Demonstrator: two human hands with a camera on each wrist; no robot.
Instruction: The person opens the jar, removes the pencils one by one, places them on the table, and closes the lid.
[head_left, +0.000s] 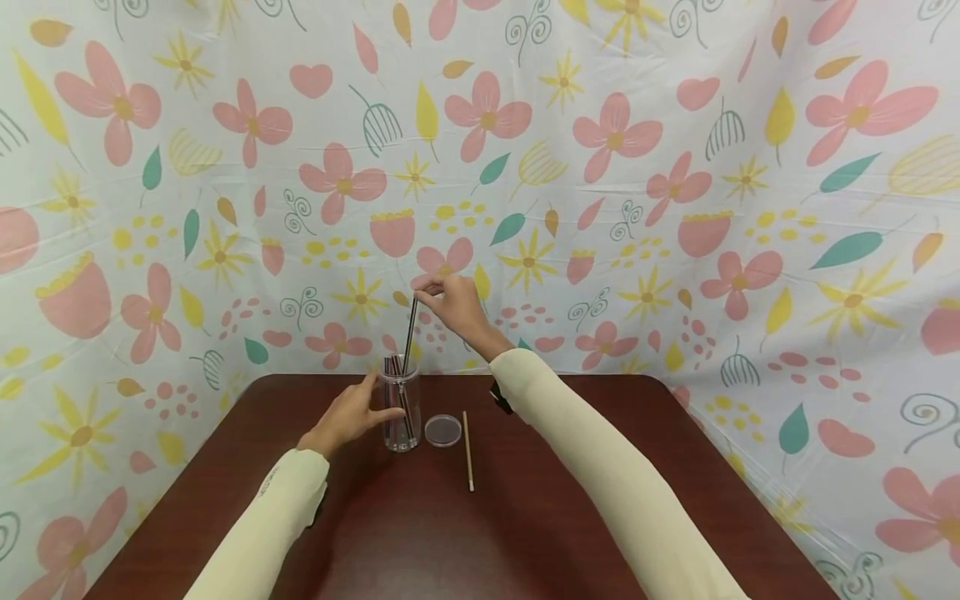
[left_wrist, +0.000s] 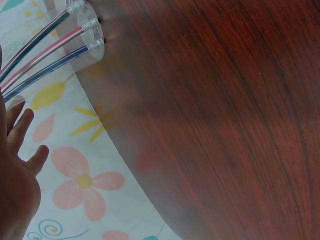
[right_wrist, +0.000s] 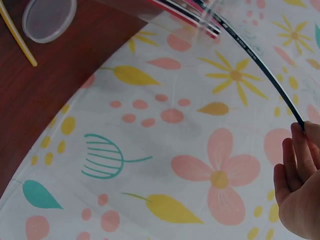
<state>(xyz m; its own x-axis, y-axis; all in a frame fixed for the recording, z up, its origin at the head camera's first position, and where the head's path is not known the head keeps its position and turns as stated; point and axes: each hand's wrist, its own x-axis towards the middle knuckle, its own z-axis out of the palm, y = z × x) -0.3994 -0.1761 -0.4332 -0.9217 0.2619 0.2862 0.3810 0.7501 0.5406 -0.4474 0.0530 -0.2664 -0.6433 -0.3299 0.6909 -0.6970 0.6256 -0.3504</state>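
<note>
a white cloth printed with pink flowers, yellow bursts and green leaves hangs behind a dark reddish-brown table. near the table's far edge stands a clear jar, upright, with several slim pencils inside it, their ends banded in silver. the left hand holds the jar, thumb across its front and the index finger along its side. the right hand, raised above, pinches the top of a long dark pencil between thumb and fingertips; that pencil slants down into the jar's mouth. just beside the jar lies a round clear lid, and right of that a thin tan stick.
</note>
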